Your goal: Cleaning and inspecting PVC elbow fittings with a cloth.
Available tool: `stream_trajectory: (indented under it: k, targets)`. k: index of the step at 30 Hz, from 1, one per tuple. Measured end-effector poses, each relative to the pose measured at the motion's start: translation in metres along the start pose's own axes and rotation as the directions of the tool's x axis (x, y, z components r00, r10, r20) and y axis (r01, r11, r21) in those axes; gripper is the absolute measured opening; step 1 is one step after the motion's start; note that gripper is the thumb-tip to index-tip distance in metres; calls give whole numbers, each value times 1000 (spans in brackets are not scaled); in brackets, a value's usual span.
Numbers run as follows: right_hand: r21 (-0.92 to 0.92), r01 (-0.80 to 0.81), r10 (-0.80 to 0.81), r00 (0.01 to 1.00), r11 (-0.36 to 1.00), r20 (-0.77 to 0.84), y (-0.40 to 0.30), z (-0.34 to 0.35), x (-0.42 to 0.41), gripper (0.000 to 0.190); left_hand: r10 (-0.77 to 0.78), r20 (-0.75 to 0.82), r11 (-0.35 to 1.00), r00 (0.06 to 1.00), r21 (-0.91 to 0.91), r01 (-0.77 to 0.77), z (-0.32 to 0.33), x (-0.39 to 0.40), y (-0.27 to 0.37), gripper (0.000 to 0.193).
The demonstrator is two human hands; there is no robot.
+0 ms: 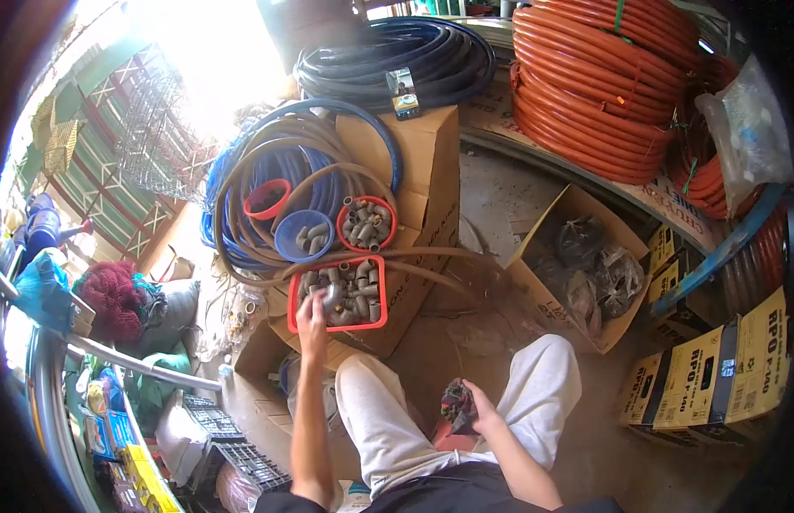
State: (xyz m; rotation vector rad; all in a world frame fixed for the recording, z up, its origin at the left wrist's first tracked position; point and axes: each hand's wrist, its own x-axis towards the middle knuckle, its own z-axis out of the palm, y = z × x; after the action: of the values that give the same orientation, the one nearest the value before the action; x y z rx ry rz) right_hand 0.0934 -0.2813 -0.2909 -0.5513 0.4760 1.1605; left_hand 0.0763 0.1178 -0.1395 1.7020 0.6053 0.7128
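Note:
My left hand (pixel 312 319) is over the left side of a red rectangular basket (pixel 383 292) of grey plastic pipe elbows, its fingers on one grey pipe fitting (pixel 331 297). Low between my knees, my right hand (pixel 483 410) grips a dark, crumpled patterned cloth (pixel 458 401). Behind the rectangular basket stand a round red basket (pixel 395 234) of grey fittings and a blue bowl (pixel 280 238) holding several more. A red bowl (pixel 249 204) with small dark contents sits farther back, among coiled hoses.
Brown and blue hose coils (pixel 227 237) lie around the bowls beside a cardboard box (pixel 429 167). A phone (pixel 406 106) stands on that box. At the right are an open carton (pixel 531 298) of bagged items, orange pipe coils (pixel 589 96) and stacked boxes (pixel 692 385).

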Motion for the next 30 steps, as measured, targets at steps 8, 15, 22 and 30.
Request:
stream_trajectory:
  k: [8, 15, 22, 30]
  targets:
    - [-123, 469, -455, 882, 875, 124, 2, 157, -102, 39, -470, -45, 662, 882, -678, 318, 67, -237, 70, 46]
    - [-583, 739, -647, 266, -339, 714, 33, 206, -125, 35, -229, -45, 891, 972, -412, 191, 92, -272, 129, 40]
    - [-786, 618, -690, 576, 18, 437, 34, 218, -124, 37, 606, 287, 667, 742, 325, -670, 41, -216, 121, 27]
    - [-639, 673, -643, 683, 373, 345, 15, 229, -121, 39, 613, 496, 504, 615, 353, -788, 44, -178, 154, 24]
